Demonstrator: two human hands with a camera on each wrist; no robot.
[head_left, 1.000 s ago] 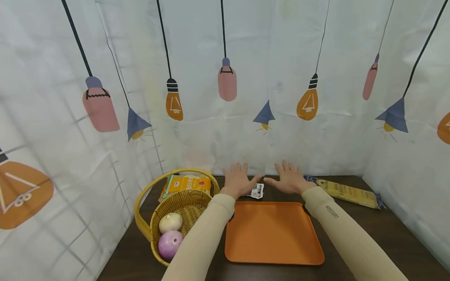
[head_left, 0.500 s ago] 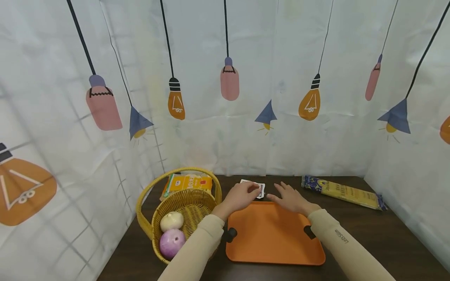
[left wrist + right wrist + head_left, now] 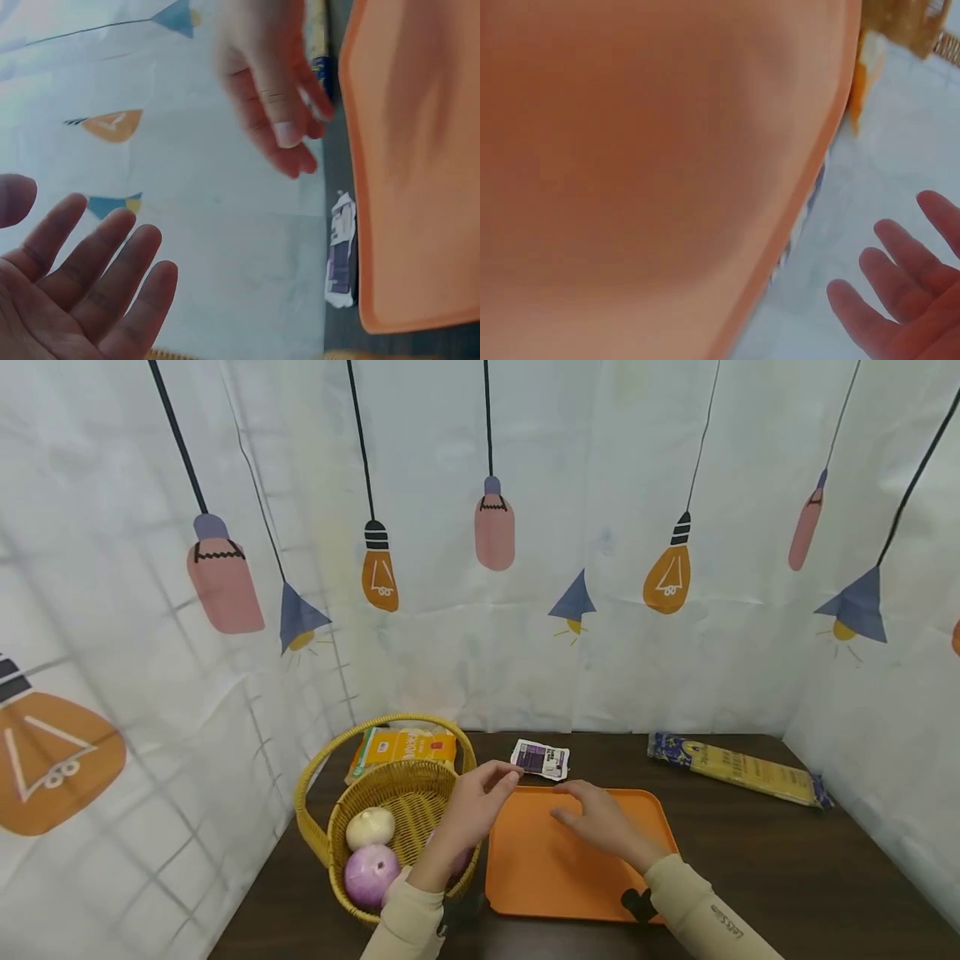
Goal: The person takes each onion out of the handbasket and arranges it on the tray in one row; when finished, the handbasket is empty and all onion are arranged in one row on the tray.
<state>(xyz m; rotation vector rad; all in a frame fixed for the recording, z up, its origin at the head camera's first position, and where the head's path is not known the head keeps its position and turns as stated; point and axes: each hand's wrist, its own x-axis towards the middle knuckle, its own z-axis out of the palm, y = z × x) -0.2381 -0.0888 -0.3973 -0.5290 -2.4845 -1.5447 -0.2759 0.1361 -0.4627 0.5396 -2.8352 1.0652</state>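
Observation:
My left hand [image 3: 476,810] hovers between the wicker basket [image 3: 417,814] and the left edge of the orange tray [image 3: 540,885], holding nothing. Above the tray's surface is my right hand [image 3: 600,818], also holding nothing. In both wrist views the fingers are apart and loosely bent. A small white and purple packet [image 3: 542,760] lies just behind the tray. Inside the basket sit a whitish onion-like bulb [image 3: 371,828] and a purple onion [image 3: 372,875]. Another purple round thing [image 3: 462,862] is partly hidden by my left forearm.
An orange and yellow bag [image 3: 408,746] lies behind the basket, partly seen through its tall handle [image 3: 302,802]. A long yellow and blue package [image 3: 750,772] is at the back right of the dark table [image 3: 795,877]. A lamp-patterned curtain [image 3: 450,660] encloses the back and sides.
Both hands have drawn back from the table's far side toward my body, their spread fingers relaxing. The left moved leftward, and the packet behind the tray is now uncovered.

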